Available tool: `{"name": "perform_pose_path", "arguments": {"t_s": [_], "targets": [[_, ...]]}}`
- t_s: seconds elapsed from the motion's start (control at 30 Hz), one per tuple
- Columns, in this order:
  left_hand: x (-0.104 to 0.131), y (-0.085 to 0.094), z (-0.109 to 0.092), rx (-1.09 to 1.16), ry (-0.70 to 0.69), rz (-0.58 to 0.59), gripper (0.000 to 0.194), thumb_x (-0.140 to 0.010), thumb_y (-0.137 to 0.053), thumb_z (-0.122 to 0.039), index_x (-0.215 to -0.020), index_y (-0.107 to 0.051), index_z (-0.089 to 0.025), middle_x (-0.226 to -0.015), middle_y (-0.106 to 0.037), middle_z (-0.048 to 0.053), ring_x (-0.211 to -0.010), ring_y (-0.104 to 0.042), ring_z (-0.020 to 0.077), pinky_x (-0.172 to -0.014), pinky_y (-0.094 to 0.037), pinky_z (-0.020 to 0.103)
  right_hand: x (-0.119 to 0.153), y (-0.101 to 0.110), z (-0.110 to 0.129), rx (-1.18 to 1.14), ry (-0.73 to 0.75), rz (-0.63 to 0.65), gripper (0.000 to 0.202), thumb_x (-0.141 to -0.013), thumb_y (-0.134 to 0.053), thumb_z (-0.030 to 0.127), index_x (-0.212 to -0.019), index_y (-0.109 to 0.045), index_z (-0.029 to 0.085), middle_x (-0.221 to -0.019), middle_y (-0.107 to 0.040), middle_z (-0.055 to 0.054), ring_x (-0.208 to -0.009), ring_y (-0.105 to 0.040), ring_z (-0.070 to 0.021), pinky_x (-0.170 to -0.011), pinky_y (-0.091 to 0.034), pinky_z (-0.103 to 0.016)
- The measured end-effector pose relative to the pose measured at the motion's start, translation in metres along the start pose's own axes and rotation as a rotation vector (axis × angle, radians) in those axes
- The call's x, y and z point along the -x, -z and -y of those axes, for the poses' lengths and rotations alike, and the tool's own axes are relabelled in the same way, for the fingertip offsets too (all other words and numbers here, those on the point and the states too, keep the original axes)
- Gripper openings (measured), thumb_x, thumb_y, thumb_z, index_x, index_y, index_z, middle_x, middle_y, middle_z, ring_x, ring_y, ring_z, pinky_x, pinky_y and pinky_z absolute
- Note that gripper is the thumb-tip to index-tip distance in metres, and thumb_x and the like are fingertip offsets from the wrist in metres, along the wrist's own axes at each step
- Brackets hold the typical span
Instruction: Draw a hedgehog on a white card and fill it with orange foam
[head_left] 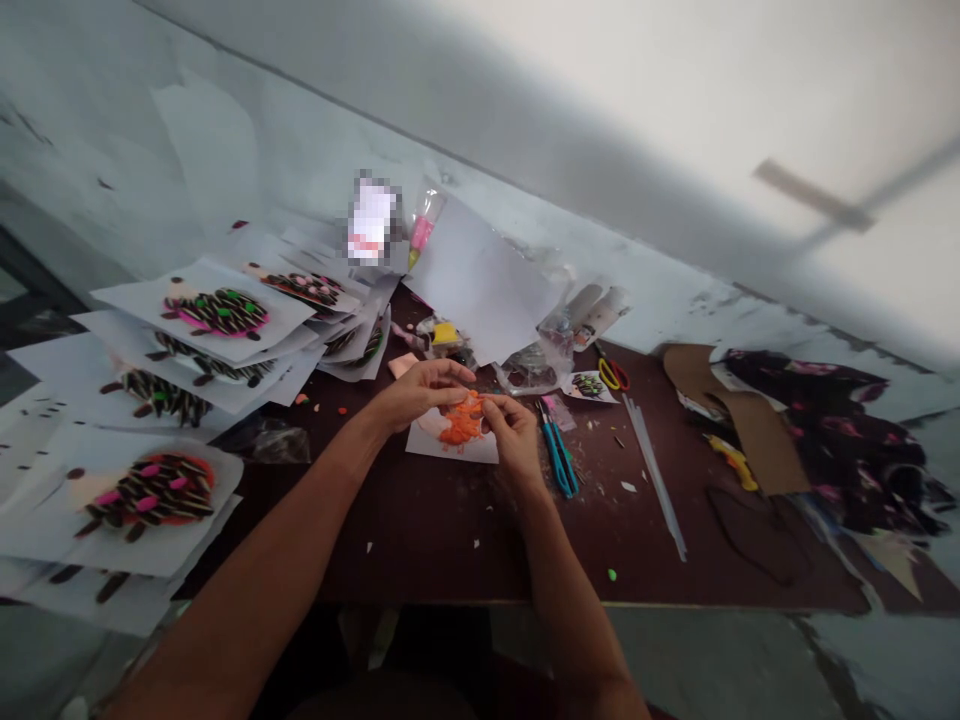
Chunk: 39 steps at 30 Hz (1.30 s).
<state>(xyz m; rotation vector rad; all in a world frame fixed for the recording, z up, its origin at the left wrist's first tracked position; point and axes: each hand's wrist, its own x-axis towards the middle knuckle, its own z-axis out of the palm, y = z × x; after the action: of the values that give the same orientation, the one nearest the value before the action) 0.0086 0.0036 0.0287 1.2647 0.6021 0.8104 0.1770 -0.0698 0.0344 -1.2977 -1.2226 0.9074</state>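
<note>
A white sheet of paper (431, 448) lies on the table in front of me, with a patch of orange modelling clay (461, 425) spread on it in a rounded shape. My left hand (420, 395) hovers over the patch's upper left, its fingers stretched and apart from the thumb, whose tip is near the orange clay. At the patch's right edge, my right hand (514, 430) pinches thumb and forefinger together at a small bit of orange clay, mostly hidden by the fingertips. Blue-handled pliers (559, 460) lie just right of that hand.
Stacked paper sheets with hedgehog figures (217, 312) fill the left side. Behind are a lit phone (373, 220), a leaning white sheet (480, 270) and plastic bags. Rightward lie scissors (613, 374), glue sticks (656, 480), a yellow glue gun (731, 460) and dark patterned cloth (840, 430).
</note>
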Motion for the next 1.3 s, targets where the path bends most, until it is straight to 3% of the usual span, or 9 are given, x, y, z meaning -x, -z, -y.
{"name": "perform_pose_path", "arguments": {"t_s": [0.27, 0.43, 0.6, 0.77, 1.0, 1.2, 1.3], "targets": [[-0.005, -0.004, 0.006, -0.047, -0.050, -0.096, 0.014, -0.079, -0.067, -0.023, -0.091, -0.063, -0.017, -0.075, -0.064, -0.001, -0.061, -0.056, 0.0096, -0.059, -0.045, 0.023, 0.003, -0.002, -0.002, -0.022, -0.020, 0.039, 0.033, -0.086, -0.061, 0.052, -0.083, -0.069, 0.020, -0.064, -0.060, 0.002, -0.055, -0.049, -0.0117, -0.057, -0.042, -0.025], [-0.008, -0.005, 0.009, -0.118, -0.097, -0.096, 0.010, -0.079, -0.062, -0.020, -0.088, -0.062, -0.016, -0.078, -0.065, 0.000, -0.068, -0.059, 0.0115, -0.064, -0.045, 0.024, 0.006, -0.007, -0.005, 0.184, 0.044, -0.044, 0.033, -0.077, -0.074, 0.050, -0.088, -0.068, 0.020, -0.074, -0.066, 0.000, -0.061, -0.054, -0.0132, -0.059, -0.043, -0.025], [-0.009, -0.004, 0.009, -0.233, -0.127, -0.127, 0.007, -0.080, -0.057, -0.020, -0.085, -0.060, -0.017, -0.075, -0.062, -0.001, -0.066, -0.056, 0.0115, -0.062, -0.044, 0.024, 0.010, -0.006, -0.004, 0.399, 0.101, -0.045, 0.026, -0.088, -0.062, 0.044, -0.090, -0.072, 0.020, -0.073, -0.069, -0.001, -0.062, -0.056, -0.0135, -0.066, -0.045, -0.027], [-0.008, -0.003, 0.007, -0.256, -0.128, -0.122, 0.009, -0.081, -0.060, -0.023, -0.087, -0.060, -0.017, -0.080, -0.065, 0.001, -0.074, -0.063, 0.0143, -0.068, -0.049, 0.026, 0.014, -0.005, 0.004, 0.573, 0.195, -0.061, 0.025, -0.087, -0.062, 0.037, -0.107, -0.071, 0.023, -0.083, -0.072, -0.001, -0.062, -0.056, -0.0142, -0.070, -0.046, -0.029], [-0.007, -0.005, 0.006, -0.267, -0.133, -0.074, 0.009, -0.081, -0.057, -0.019, -0.089, -0.060, -0.016, -0.080, -0.064, 0.001, -0.073, -0.061, 0.0130, -0.067, -0.048, 0.025, 0.010, -0.005, -0.002, 0.490, 0.146, 0.004, 0.021, -0.087, -0.064, 0.042, -0.087, -0.071, 0.022, -0.073, -0.068, 0.001, -0.061, -0.054, -0.0129, -0.067, -0.043, -0.026], [-0.010, -0.007, 0.007, -0.327, -0.220, -0.115, 0.007, -0.082, -0.055, -0.019, -0.087, -0.060, -0.017, -0.081, -0.064, 0.001, -0.075, -0.060, 0.0134, -0.069, -0.048, 0.026, 0.007, -0.004, -0.003, 0.488, 0.146, -0.111, 0.018, -0.084, -0.061, 0.036, -0.086, -0.071, 0.020, -0.063, -0.060, 0.004, -0.053, -0.049, -0.0122, -0.056, -0.037, -0.025], [-0.010, 0.003, 0.007, -0.319, -0.232, -0.250, 0.009, -0.082, -0.056, -0.021, -0.088, -0.061, -0.017, -0.079, -0.064, 0.001, -0.072, -0.059, 0.0131, -0.067, -0.048, 0.025, 0.004, 0.005, -0.003, 0.501, 0.167, -0.211, 0.016, -0.083, -0.057, 0.031, -0.082, -0.069, 0.020, -0.064, -0.061, 0.003, -0.055, -0.051, -0.0128, -0.059, -0.039, -0.026]]}}
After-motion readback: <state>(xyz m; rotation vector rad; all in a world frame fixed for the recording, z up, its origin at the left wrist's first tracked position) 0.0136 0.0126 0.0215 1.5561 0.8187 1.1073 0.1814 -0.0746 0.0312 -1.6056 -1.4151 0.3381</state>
